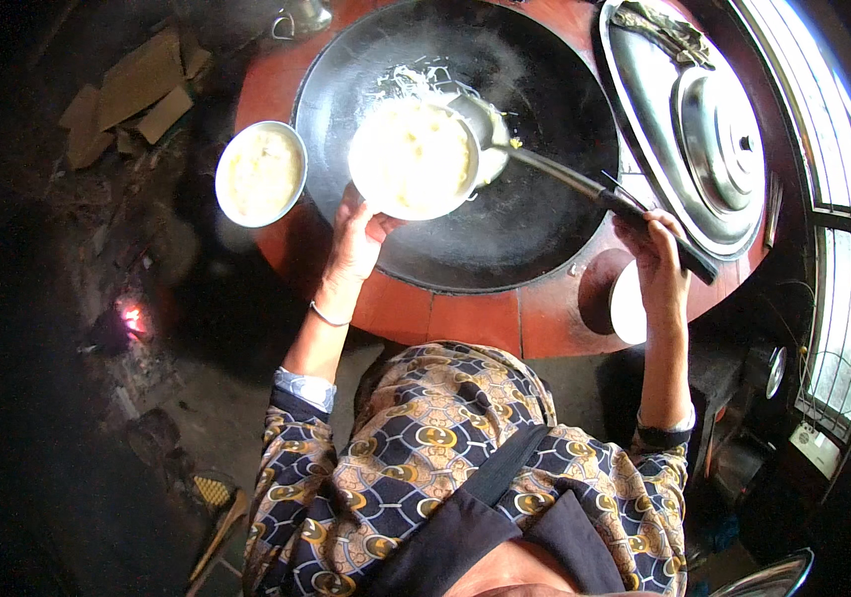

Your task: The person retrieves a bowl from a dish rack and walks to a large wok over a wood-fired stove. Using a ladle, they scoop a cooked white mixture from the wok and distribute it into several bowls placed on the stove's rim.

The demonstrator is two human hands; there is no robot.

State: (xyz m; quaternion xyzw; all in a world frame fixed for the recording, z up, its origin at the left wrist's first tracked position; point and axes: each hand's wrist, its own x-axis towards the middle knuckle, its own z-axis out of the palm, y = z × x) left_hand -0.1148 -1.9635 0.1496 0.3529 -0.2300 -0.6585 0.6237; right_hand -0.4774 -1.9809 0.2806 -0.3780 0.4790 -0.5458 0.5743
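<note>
My left hand (360, 235) grips the near rim of a white bowl (410, 160) above a large black wok (500, 239). Pale food fills the bowl, but glare washes out its details. My right hand (655, 250) is closed around the dark handle of a metal wok spatula (560, 172). The spatula's blade reaches the bowl's right side, partly hidden by it. Thin white strands, perhaps noodles (418, 80), lie in the wok just beyond the bowl. To the left, a second bowl (261, 174) of pale food stands on the stove's rim.
Red tiles (470, 317) surround the wok. A large metal lid (720, 149) with a cloth (664, 33) on it lies at the right. Behind my right wrist is a white bowl (627, 306). Fire (132, 317) glows at lower left, with cardboard (145, 82) beyond. A metal pot (302, 16) stands at the back.
</note>
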